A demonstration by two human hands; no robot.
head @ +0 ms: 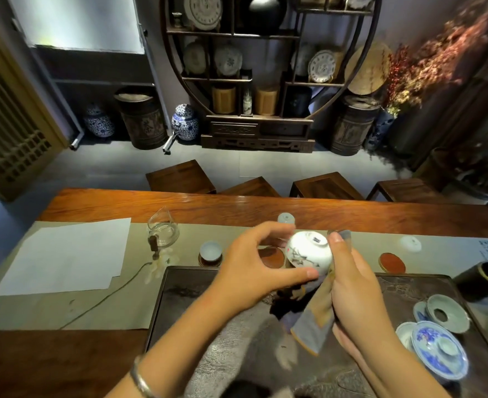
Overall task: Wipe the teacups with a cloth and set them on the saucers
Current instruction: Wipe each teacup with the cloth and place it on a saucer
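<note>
Two bare hands work over the dark tea tray (208, 285) near the middle of the surface (380, 216). At the far left, around nine o'clock from the hands, white paper sheets (64, 254) lie flat on the runner, with a glass pitcher (163, 231) just beyond them. Next comes a small pale cup (210, 250) sitting upright on its saucer (208, 261), seemingly a finished one. The left hand (254, 262) grips the white teacup (308, 252) between thumb and fingertips, base turned up and toward the camera, probably so the outside can be reached all round. An empty wooden saucer (272, 257) lies just behind it, likely this cup's landing place. The right hand (351, 282) pinches the cloth (314, 320) against the cup's right flank, thumb on top; the loose end hangs down toward six o'clock. At twelve o'clock another inverted cup (286, 218) waits. Toward three o'clock sit a second empty saucer (392, 262) and a pale upturned cup (410, 244), well apart from the hands. At four o'clock, blue-and-white lidded ware (437, 351) rests on the tray's edge, out of the way.
</note>
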